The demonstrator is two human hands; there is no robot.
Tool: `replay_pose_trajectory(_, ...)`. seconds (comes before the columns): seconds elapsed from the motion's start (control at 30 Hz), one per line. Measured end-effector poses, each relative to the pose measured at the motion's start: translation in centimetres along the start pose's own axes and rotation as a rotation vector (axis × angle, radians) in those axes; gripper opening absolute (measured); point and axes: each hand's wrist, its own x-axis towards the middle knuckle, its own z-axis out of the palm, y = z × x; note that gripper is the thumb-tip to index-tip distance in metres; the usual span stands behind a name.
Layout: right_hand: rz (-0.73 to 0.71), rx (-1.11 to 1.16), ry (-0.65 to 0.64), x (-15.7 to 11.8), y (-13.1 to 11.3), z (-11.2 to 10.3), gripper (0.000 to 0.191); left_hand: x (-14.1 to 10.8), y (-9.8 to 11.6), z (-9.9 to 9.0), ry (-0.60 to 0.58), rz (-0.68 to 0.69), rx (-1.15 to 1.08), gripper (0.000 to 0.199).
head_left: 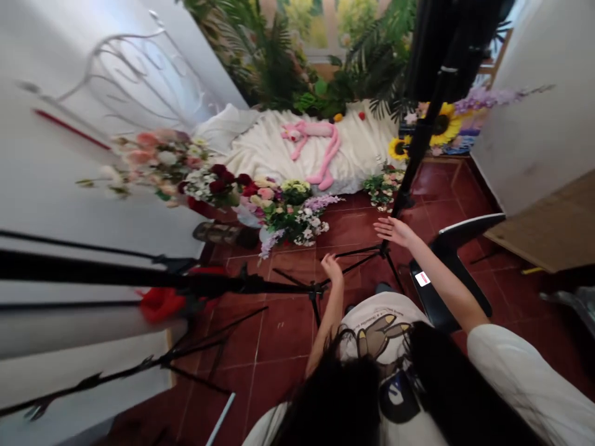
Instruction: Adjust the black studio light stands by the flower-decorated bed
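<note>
My left hand [331, 266] is raised in front of my body, fingers bent a little and apart, holding nothing, close above the hub of a black stand. My right hand [394, 231] is held out further right with its fingers spread, touching nothing, near a black upright pole [422, 133]. Beyond both hands, a pink plush toy [331, 148] with long limbs lies on a draped cream cloth [264, 145]. Mixed artificial flowers [295, 210] stand at the front edge of the cloth.
Black stands with spread legs [223, 284] cross the left side. A black chair [458, 279] with a white label is at the right. Sunflowers [444, 124] stand behind the pole. Green fronds [274, 68] and a white metal headboard [125, 74] are at the back, on red floor tiles [279, 322].
</note>
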Motion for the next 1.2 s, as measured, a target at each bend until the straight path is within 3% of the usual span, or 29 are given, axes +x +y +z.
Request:
replay_pose_trajectory(0.03, 0.028, 0.047, 0.039, -0.6, -0.7, -1.9, 0.035, 0.1, 1.1, 2.6, -0.097, -0.031, -0.01, 0.028)
replay_pose_trajectory(0.1, 0.106, 0.135, 0.088, -1.7, -2.2, -4.9, 0.036, 0.2, 4.0, 7.9, -0.41, -0.069, -0.077, 0.035)
replay_pose_trajectory(0.2, 0.176, 0.193, 0.08, -3.1, -4.1, -7.5, 0.041, -0.6, 9.5, 15.1, -0.737, 0.188, -0.128, 0.042)
replay_pose_trajectory(0.27, 0.176, 0.184, 0.058, -3.5, -5.1, -8.3, 0.045, -1.5, 12.9, 18.7, -0.827, 0.353, -0.154, 0.046)
replay_pose_trajectory(0.37, 0.168, 0.172, 0.033, -3.6, -5.9, -8.4, 0.045, -2.7, 16.6, 22.0, -0.771, 0.466, -0.154, 0.053)
replay_pose_trajectory(0.5, 0.203, 0.256, 0.033, -3.1, -6.0, -7.6, 0.046, -3.0, 18.7, 24.0, -0.702, 0.466, -0.166, 0.057)
replay_pose_trajectory(0.63, 0.292, 0.371, 0.013, -2.0, -5.8, -6.4, 0.054, -2.7, 19.1, 25.4, -0.811, 0.361, -0.238, 0.061)
replay_pose_trajectory(0.77, 0.263, 0.51, -0.047, -0.7, -5.7, -5.6, 0.051, -2.1, 18.9, 26.0, -0.885, 0.255, -0.216, 0.067)
replay_pose_trajectory(0.97, 0.177, 0.761, -0.131, 0.7, -4.6, -5.2, 0.04, -1.4, 18.0, 25.5, -0.95, 0.33, -0.258, 0.061)
replay_pose_trajectory(1.2, 0.128, 1.022, -0.259, 1.4, -3.6, -4.4, 0.042, -1.0, 16.7, 26.7, -0.899, 0.372, -0.279, 0.056)
